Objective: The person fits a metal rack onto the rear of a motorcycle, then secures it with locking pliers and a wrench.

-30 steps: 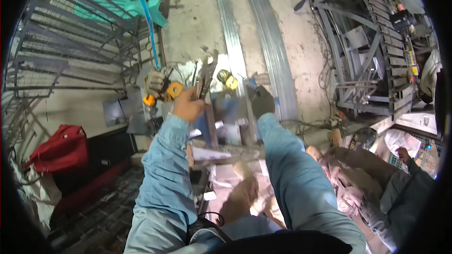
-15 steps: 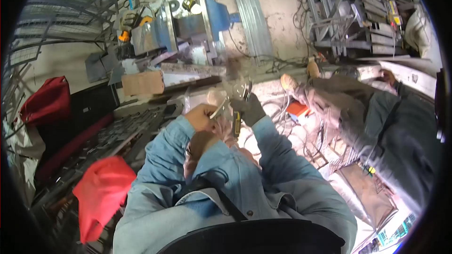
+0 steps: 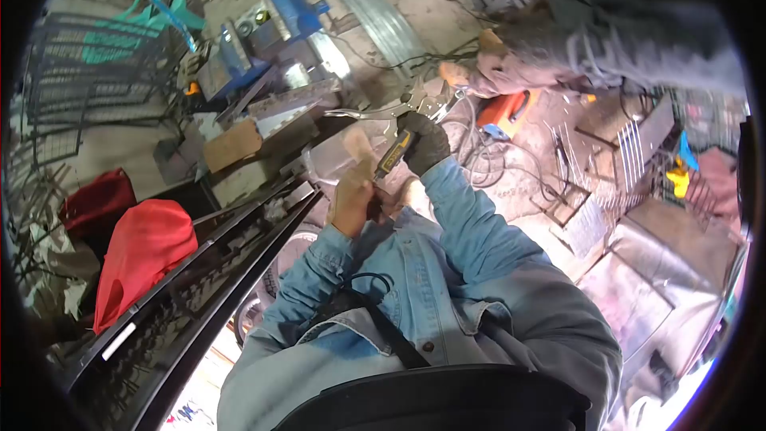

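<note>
at chest height: gloved right hand (image 3: 424, 142) clenched round pliers (image 3: 395, 153); bare left hand (image 3: 353, 191) grip unclear. judged stiff, weighty; hold the rubber handle.

Beyond the left hand (image 3: 351, 195) and the right hand (image 3: 423, 144) (pliers (image 3: 395, 152) in it) a vise (image 3: 271, 24) sits on the counter (image 3: 297, 100), cardboard (image 3: 231, 145) nearer left. Cables (image 3: 479, 161) lie on the floor (image 3: 523, 191) rightward; far left, perhaps a bag (image 3: 148, 247).

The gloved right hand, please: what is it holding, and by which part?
The right hand grips a plier-like hand tool by its yellow-and-black handle; the metal head sticks out beyond the glove.
</note>
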### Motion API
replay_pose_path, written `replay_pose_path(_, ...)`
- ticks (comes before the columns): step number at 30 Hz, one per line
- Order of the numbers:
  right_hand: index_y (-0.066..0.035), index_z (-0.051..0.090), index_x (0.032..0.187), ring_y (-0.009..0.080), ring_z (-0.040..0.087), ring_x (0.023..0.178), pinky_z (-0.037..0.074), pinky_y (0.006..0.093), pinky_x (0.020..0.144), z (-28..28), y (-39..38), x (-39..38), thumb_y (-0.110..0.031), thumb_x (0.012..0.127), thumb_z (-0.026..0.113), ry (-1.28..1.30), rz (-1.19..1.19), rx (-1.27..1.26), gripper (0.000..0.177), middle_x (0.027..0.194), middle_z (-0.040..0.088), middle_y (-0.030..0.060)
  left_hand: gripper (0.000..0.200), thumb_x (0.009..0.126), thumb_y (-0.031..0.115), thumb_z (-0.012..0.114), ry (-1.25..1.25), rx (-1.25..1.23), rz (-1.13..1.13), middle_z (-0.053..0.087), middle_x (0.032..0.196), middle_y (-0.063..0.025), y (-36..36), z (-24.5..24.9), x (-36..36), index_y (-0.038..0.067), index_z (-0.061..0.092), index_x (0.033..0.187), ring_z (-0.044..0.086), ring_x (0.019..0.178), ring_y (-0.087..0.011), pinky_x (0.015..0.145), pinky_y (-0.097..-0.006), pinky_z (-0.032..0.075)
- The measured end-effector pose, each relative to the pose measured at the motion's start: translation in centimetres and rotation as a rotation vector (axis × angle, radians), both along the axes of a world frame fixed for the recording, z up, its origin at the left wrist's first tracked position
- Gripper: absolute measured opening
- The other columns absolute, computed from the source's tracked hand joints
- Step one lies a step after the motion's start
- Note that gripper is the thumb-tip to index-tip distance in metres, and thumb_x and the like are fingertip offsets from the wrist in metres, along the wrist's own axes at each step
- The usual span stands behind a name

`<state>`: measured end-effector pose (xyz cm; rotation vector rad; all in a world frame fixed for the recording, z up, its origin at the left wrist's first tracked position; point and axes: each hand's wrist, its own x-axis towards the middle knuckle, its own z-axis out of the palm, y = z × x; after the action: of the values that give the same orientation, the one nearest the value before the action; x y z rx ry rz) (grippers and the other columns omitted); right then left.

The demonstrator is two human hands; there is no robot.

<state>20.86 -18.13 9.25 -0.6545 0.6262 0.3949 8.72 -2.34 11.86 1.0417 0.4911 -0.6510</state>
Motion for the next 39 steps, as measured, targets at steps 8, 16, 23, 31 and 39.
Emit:
replay_pose_path(8,-0.002,0.054,0.115,0.0111,0.050,0.065,0.043,0.0251,0.057,3.6,-7.3,-6.9,-0.009,0.071,0.063,-0.154,-0.274,-0.070,0.045,0.077,0.054,-0.0001,0.039,0.095,0.037,0.042,0.187,-0.195,-0.106,0.054,0.068,-0.0066,-4.7,1.0,-1.1,0.005,0.054,0.078,0.049,0.052,-0.0167,0.053,-0.0329,0.044)
replay_pose_path(16,-0.004,0.056,0.109,0.0111,0.051,0.062,0.043,0.0249,0.055,6.2,-12.1,-12.8,-0.008,0.071,0.062,-0.216,-0.638,-0.251,0.039,0.076,0.055,-0.0006,0.020,0.090,0.023,0.056,0.081,-0.200,-0.355,0.054,0.072,-0.0032,-8.8,1.4,-0.4,0.004,0.053,0.087,0.052,0.061,-0.0109,0.055,-0.0288,0.048)
replay_pose_path(23,-0.004,0.059,0.098,0.0127,0.051,0.056,0.043,0.0277,0.049,7.5,-14.9,-19.7,-0.010,0.072,0.063,-0.163,-0.864,-0.426,0.028,0.071,0.055,0.0005,0.023,0.091,0.024,0.056,-0.240,-0.182,-0.815,0.053,0.069,-0.0037,-12.1,1.3,-1.0,0.003,0.052,0.086,0.051,0.055,-0.0113,0.052,-0.0267,0.049)
replay_pose_path(31,-0.006,0.058,0.081,0.0126,0.050,0.061,0.041,0.0281,0.055,9.1,-18.8,-27.3,-0.010,0.069,0.062,-0.039,-1.074,-0.436,0.013,0.069,0.053,0.0003,0.024,0.092,0.026,0.053,-0.748,-0.093,-1.076,0.053,0.067,-0.0040,-19.1,3.4,-5.2,0.003,0.054,0.086,0.050,0.051,-0.0111,0.046,-0.0270,0.045)
replay_pose_path(39,-0.005,0.057,0.089,0.0154,0.055,0.059,0.047,0.0295,0.049,7.2,-26.5,-38.1,-0.010,0.070,0.065,-0.221,-1.266,-0.136,0.021,0.071,0.054,0.0034,0.028,0.091,0.031,0.056,0.059,-0.183,-1.322,0.051,0.066,-0.0034,-27.6,5.3,-12.7,0.003,0.053,0.088,0.049,0.053,-0.0115,0.048,-0.0300,0.045)
